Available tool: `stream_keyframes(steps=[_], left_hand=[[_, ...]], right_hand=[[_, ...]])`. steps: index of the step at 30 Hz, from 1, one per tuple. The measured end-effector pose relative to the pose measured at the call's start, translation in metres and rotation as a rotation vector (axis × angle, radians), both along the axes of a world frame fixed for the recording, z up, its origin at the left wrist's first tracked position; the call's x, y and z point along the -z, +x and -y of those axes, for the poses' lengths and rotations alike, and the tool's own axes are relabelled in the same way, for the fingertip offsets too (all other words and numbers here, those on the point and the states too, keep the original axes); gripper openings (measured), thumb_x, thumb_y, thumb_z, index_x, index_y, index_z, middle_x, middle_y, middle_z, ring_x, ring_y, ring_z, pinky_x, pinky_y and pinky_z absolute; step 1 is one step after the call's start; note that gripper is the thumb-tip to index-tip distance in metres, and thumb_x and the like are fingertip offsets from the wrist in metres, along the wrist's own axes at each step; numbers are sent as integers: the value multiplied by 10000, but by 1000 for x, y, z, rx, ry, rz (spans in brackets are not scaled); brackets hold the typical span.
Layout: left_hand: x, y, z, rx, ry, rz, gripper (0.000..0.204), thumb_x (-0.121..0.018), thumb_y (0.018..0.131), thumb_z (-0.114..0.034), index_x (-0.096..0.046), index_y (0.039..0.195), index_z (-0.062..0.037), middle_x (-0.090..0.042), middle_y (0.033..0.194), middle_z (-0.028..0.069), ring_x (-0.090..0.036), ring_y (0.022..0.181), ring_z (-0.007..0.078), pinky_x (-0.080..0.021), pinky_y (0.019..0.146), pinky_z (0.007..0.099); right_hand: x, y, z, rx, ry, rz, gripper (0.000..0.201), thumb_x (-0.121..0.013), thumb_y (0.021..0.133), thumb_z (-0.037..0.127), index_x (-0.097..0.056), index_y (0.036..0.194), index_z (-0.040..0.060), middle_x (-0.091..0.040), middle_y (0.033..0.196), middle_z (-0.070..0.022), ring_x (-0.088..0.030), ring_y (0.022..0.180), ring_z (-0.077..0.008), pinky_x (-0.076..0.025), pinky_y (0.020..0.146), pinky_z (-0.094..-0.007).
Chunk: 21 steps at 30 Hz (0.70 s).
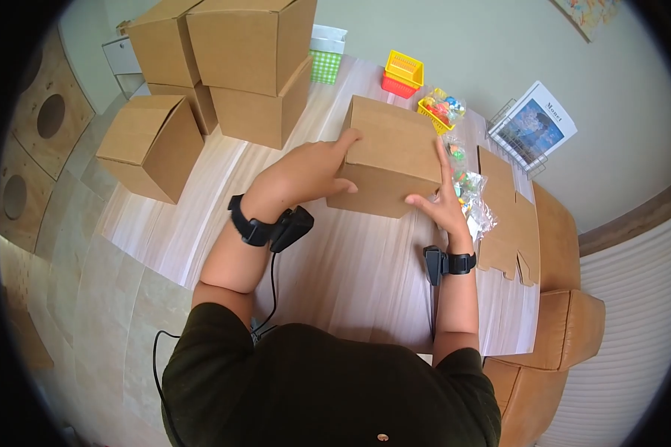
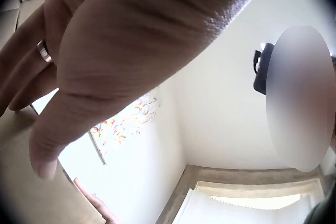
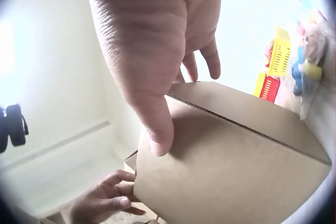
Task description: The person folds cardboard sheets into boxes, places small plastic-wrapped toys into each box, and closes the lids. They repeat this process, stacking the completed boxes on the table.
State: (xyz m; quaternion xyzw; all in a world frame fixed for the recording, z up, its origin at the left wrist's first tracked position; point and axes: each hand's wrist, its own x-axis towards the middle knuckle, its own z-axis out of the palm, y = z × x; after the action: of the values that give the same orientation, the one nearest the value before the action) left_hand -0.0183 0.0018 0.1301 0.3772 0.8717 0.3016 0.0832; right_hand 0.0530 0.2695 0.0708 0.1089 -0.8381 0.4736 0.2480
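Observation:
A closed brown cardboard box stands at the middle of the table, between both hands. My left hand holds its left side, with the thumb on the near face and fingers near the top edge. At the right side, my right hand grips the box, thumb on the near face and a finger stretched along the edge. In the right wrist view, the right thumb presses the cardboard face. The left wrist view shows the left hand against the box.
Stacked boxes and a single box stand at the left. Behind are a green checkered bag and yellow and red baskets. Bagged toys, flattened cardboard and a rack with a magazine lie right.

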Motion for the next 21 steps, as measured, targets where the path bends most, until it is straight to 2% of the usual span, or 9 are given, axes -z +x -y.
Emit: stream_keyframes(steps=[2, 4, 7, 10, 11, 13, 16, 19, 21], left_hand=[[13, -11, -3, 24, 66, 68, 828, -721, 807, -167, -245, 1484, -150, -615, 1119, 287, -621, 932, 432, -486, 794, 447], [35, -20, -9, 70, 150, -25, 878, -715, 805, -153, -192, 1511, -154, -591, 1164, 295, -617, 938, 442, -489, 811, 454], [35, -18, -13, 72, 135, -115, 885, -699, 811, -141, -173, 1523, -153, -525, 1259, 316, -622, 938, 444, -501, 823, 452], [11, 1, -5, 29, 82, -196, 841, -696, 826, -195, -217, 1518, -185, -414, 1385, 328, -638, 917, 439, -523, 815, 450], [3, 9, -1, 5, 94, -243, 828, -697, 829, -215, -233, 1515, -194, -409, 1393, 324, -641, 908, 438, -526, 808, 452], [-13, 25, 9, -35, 164, -291, 784, -695, 837, -295, -283, 1502, -239, -392, 1416, 320, -630, 955, 443, -520, 838, 457], [-34, 49, 31, -70, 391, -576, 779, -685, 851, -343, -288, 1499, -175, -383, 1422, 325, -571, 1099, 445, -482, 926, 450], [-52, 61, 50, -75, 650, -722, 859, -692, 841, -442, -264, 1490, -77, -406, 1422, 308, -494, 1248, 403, -415, 1020, 432], [-57, 68, 63, -104, 821, -804, 891, -747, 798, -385, -287, 1473, -30, -428, 1417, 269, -455, 1279, 426, -403, 1036, 438]], right_hand=[[15, -2, -1, -44, -107, 188, 770, -862, 690, 285, -523, 1331, 26, -502, 1372, -177, -434, 1311, -263, -369, 1074, -389], [33, -8, -22, -121, 23, 505, 755, -864, 698, 264, -513, 1296, -33, -550, 1310, -160, -492, 1240, -243, -411, 1027, -372], [36, -8, -14, -145, 29, 503, 699, -862, 705, 231, -519, 1247, -46, -609, 1209, -140, -558, 1112, -235, -460, 948, -362], [33, -3, -6, -102, 106, 507, 666, -853, 720, 219, -528, 1237, -46, -624, 1163, -142, -565, 1069, -227, -470, 916, -347], [29, 1, 3, -108, 26, 413, 586, -839, 738, 202, -567, 1198, -40, -642, 1135, -135, -578, 1046, -222, -474, 907, -335], [11, 5, 19, -25, 63, 380, 561, -835, 741, 192, -584, 1192, -27, -651, 1133, -123, -587, 1035, -219, -479, 901, -338], [-4, 10, 38, 43, 149, 229, 504, -821, 756, 183, -614, 1180, 5, -663, 1130, -105, -612, 1028, -214, -491, 890, -348], [-8, 7, 66, 39, 235, 2, 444, -809, 769, 170, -638, 1155, 32, -656, 1144, -99, -619, 1034, -213, -501, 886, -352], [-16, -1, 96, 59, 377, -168, 429, -801, 774, 156, -642, 1158, 48, -656, 1150, -94, -626, 1032, -225, -502, 891, -353]])
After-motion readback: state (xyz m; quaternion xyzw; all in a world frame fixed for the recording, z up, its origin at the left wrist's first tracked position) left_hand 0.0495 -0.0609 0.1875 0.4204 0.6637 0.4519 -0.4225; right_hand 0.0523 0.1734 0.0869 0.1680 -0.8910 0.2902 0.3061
